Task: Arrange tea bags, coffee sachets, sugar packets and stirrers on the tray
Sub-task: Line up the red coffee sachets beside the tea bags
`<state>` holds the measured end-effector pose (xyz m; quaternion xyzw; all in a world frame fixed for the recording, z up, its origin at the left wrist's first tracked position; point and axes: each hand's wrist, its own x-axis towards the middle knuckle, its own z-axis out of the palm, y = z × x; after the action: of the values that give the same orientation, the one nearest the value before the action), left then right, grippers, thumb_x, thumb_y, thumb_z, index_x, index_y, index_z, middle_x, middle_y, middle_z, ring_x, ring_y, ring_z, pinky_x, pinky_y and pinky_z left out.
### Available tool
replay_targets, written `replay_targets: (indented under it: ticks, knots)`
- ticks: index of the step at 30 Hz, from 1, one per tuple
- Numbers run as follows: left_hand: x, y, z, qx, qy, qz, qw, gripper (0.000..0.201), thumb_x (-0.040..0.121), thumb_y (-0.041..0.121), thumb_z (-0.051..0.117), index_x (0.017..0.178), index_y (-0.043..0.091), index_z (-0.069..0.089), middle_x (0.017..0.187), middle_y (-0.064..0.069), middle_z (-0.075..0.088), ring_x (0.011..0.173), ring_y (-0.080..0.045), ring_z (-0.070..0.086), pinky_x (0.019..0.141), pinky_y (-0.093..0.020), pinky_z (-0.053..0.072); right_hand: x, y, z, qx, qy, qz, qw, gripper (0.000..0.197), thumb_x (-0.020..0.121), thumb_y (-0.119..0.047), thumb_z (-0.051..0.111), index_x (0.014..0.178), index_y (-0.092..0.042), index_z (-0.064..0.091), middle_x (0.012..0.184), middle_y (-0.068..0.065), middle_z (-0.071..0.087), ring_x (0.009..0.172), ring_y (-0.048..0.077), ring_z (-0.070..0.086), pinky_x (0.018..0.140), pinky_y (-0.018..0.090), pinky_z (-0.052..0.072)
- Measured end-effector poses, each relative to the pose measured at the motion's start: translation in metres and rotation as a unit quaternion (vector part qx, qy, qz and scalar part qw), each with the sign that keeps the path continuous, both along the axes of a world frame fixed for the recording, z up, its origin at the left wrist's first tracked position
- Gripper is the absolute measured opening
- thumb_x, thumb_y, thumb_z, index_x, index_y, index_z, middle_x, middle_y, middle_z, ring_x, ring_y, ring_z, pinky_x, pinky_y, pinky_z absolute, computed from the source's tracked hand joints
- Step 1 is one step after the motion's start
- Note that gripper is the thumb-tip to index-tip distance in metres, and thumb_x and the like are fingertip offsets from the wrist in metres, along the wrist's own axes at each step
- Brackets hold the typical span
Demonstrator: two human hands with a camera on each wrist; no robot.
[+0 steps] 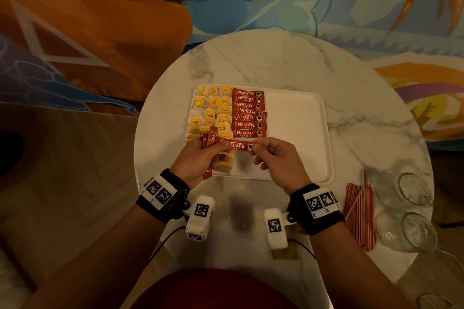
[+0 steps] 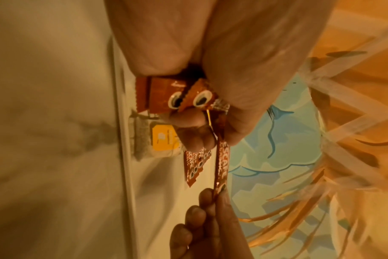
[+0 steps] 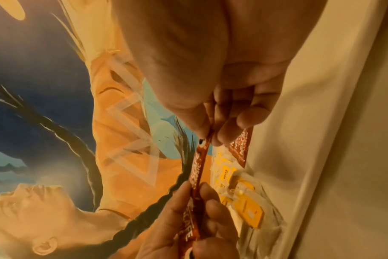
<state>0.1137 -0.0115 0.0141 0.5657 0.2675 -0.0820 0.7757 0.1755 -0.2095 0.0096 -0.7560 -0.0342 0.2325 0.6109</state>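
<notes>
Red sachet (image 1: 237,146) stretched between both hands above the tray's (image 1: 301,118) near edge: the right hand (image 1: 277,158) pinches its end, the left hand (image 1: 200,158) grips the other end along with a bunch of sachets (image 1: 209,139). On the tray, tea bags (image 1: 213,110) fill the left side, a column of sachets (image 1: 248,114) beside them. Stirrers (image 1: 359,213) lie on the table (image 1: 276,63), right of the tray, near glasses (image 1: 411,188).

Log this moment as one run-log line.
left hand: grips coffee sachet bundle | right hand: pinches one coffee sachet | tray: tea bags, sachet column
</notes>
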Motion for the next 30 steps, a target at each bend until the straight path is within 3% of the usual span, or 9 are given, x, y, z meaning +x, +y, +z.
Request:
replay_targets:
  ticks: [5,11,15,20,23,27,30]
  knots:
    - [0.001,0.001,-0.002,-0.063,0.02,0.034,0.997,0.024,0.098,0.022,0.064,0.119,0.011,0.068,0.094,-0.009,0.072,0.077,-0.02,0.068,0.066,-0.028,0.05,0.014,-0.008,-0.005,-0.036,-0.029,-0.054,0.997,0.014,0.098,-0.016,0.063,0.107,-0.012,0.073,0.087,0.003,0.076,0.063,0.007,0.062,0.058,0.021,0.05]
    - [-0.001,0.008,0.005,-0.186,0.018,0.047,0.981,0.034,0.092,-0.004,0.044,0.123,0.0,0.058,0.103,-0.018,0.069,0.081,-0.029,0.069,0.069,-0.032,0.058,0.034,-0.015,-0.018,-0.135,-0.044,-0.061,0.988,0.012,0.098,-0.018,0.062,0.103,-0.014,0.072,0.084,-0.004,0.073,0.062,0.01,0.061,0.064,0.025,0.051]
    - [-0.004,0.011,0.007,-0.191,-0.001,0.012,0.982,0.038,0.092,-0.011,0.039,0.123,-0.004,0.061,0.116,-0.022,0.069,0.091,-0.032,0.072,0.078,-0.038,0.06,0.036,-0.009,-0.026,-0.188,-0.058,-0.042,0.98,0.009,0.095,-0.02,0.065,0.093,-0.019,0.074,0.082,-0.004,0.074,0.065,0.01,0.063,0.073,0.032,0.057]
    - [-0.008,0.01,0.007,-0.184,-0.008,-0.015,0.983,0.035,0.098,-0.007,0.046,0.131,0.001,0.058,0.124,-0.021,0.068,0.102,-0.035,0.071,0.085,-0.043,0.059,0.041,-0.002,-0.028,-0.244,-0.088,-0.035,0.965,0.018,0.093,-0.027,0.067,0.097,-0.013,0.078,0.092,-0.001,0.076,0.08,0.015,0.069,0.073,0.027,0.053]
    - [-0.01,0.008,0.005,-0.157,-0.008,-0.033,0.987,0.032,0.098,-0.004,0.05,0.129,0.001,0.058,0.119,-0.02,0.069,0.096,-0.032,0.071,0.082,-0.04,0.059,0.044,0.0,-0.026,-0.264,-0.086,-0.035,0.96,0.018,0.091,-0.027,0.07,0.102,-0.014,0.075,0.092,-0.003,0.073,0.085,0.013,0.066,0.076,0.024,0.048]
    - [-0.011,0.006,0.002,-0.106,-0.005,-0.055,0.993,0.031,0.099,0.001,0.055,0.129,0.0,0.058,0.111,-0.02,0.07,0.088,-0.028,0.069,0.068,-0.032,0.057,0.043,0.001,-0.026,-0.271,-0.091,-0.05,0.957,0.02,0.092,-0.029,0.068,0.106,-0.015,0.069,0.098,-0.003,0.07,0.082,0.008,0.062,0.062,0.013,0.04]
    - [-0.012,0.005,0.001,-0.062,0.018,-0.05,0.997,0.025,0.098,0.006,0.06,0.122,0.002,0.064,0.102,-0.017,0.073,0.079,-0.024,0.071,0.064,-0.029,0.055,0.039,0.0,-0.022,-0.279,-0.107,-0.05,0.953,0.018,0.093,-0.031,0.066,0.106,-0.019,0.065,0.096,-0.004,0.069,0.078,0.007,0.061,0.06,0.014,0.039]
